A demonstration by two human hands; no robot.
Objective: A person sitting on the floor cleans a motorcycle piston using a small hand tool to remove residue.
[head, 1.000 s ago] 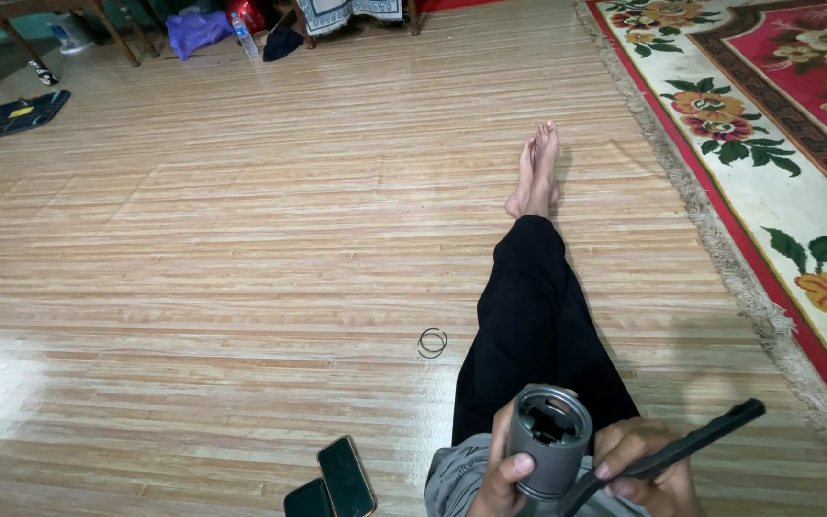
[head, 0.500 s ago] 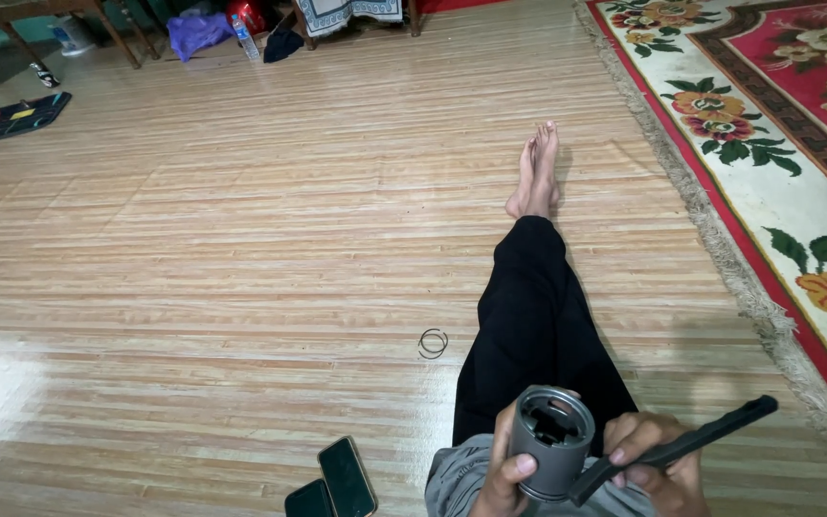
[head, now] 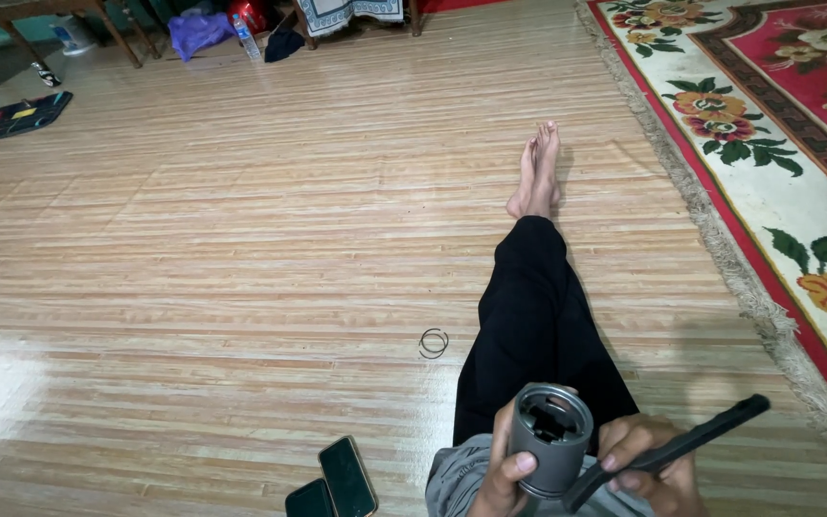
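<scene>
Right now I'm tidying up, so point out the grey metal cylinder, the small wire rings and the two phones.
grey metal cylinder (head: 549,442), head view, on its side wall.
wire rings (head: 433,343), head view, on the loops.
phones (head: 347,476), head view, on the larger phone's screen.

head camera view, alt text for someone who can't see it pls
A seated person's left hand holds a grey metal cylinder upright over their lap while the right hand holds a black tool. Wire rings and two phones lie on the wooden floor.

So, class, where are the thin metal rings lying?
The thin metal rings lie on the striped floor mat, just left of the black-trousered leg.
</scene>
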